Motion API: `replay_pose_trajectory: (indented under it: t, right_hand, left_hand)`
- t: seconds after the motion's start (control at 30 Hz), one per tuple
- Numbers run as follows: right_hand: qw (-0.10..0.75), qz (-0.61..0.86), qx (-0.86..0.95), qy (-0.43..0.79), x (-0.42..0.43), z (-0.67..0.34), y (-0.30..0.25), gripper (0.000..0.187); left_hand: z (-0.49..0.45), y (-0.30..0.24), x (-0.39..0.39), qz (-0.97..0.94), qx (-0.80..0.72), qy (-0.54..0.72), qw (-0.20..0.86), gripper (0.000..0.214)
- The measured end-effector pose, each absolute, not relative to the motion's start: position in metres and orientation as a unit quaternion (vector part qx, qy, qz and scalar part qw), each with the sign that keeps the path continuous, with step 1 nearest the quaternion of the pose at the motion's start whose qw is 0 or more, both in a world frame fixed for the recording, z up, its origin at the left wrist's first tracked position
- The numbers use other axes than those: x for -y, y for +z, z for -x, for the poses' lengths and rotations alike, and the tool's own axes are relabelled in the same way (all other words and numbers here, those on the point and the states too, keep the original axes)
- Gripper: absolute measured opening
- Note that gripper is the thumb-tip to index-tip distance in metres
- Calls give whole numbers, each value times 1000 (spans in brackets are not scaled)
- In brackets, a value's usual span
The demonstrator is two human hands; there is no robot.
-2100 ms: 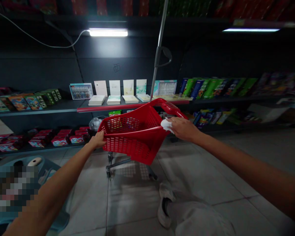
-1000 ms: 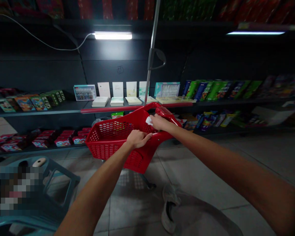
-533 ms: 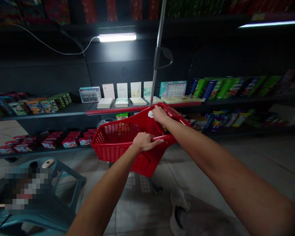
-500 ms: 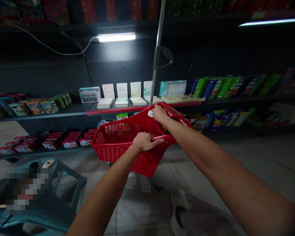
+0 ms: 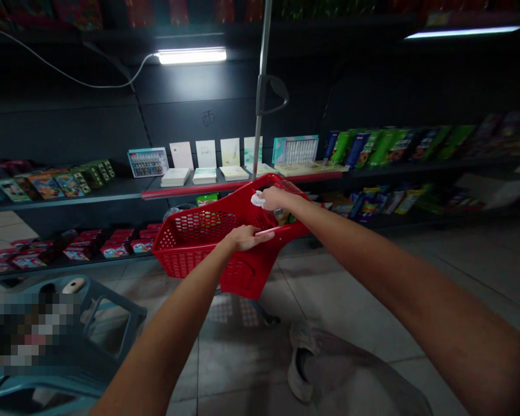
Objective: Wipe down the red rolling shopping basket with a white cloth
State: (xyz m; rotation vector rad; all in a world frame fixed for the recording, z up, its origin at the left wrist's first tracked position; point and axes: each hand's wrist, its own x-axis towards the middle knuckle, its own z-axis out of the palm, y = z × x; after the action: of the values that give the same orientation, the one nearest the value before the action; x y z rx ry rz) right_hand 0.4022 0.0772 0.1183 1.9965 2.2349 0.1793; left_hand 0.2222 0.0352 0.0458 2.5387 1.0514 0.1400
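A red plastic shopping cart with perforated basket walls stands before me, side-on to the shelves. My left hand is closed over its near rim, the thumb lying along the edge. In my right hand is a crumpled white tissue or cloth, pinched and sticking out past the fingertips. That hand is at the upper, handle end of the cart; whether it touches the plastic I cannot tell. A metal pole with a grey loop-shaped grip rises behind the right hand.
Dark shelves hold white booklets, green and blue packs and red boxes. A tube light shines above the booklets. At lower left stands a blue-grey stool with partly blurred-out items. My shoe is on the tiled floor.
The view has shifted slightly, so the cart appears higher and further left. More of the white wad shows beyond my right fingers, now lifted off the red edge. My left hand stays on the rim.
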Motion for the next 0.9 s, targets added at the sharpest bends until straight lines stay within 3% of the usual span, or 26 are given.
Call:
replay_pose_trajectory:
  t: [0.1,0.23,0.37,0.53,0.63,0.9]
  right_hand:
    - [127,-638,-756,71,-57,-400,131,49]
    - [137,-617,-773,48,-30,-395,138,41]
    - [124,-621,-772,56,-19,-394,134,40]
    - [85,-657,-745,82,-28,-391,126,40]
    - [46,-690,-717,89,-40,-388,120,40]
    - [20,-714,-694,87,-83,-383,116,42]
  left_hand:
    - [-222,40,-36,-910,-372,65,170,90]
    - [-222,35,-46,-895,-394,106,180,86]
    - [-221,32,-58,-858,-417,164,253,88]
    - [-224,25,-63,-862,-469,136,135,63]
    - [-224,25,-66,-872,-458,128,118,51]
    - [-212,29,-78,-878,-447,130,111,47]
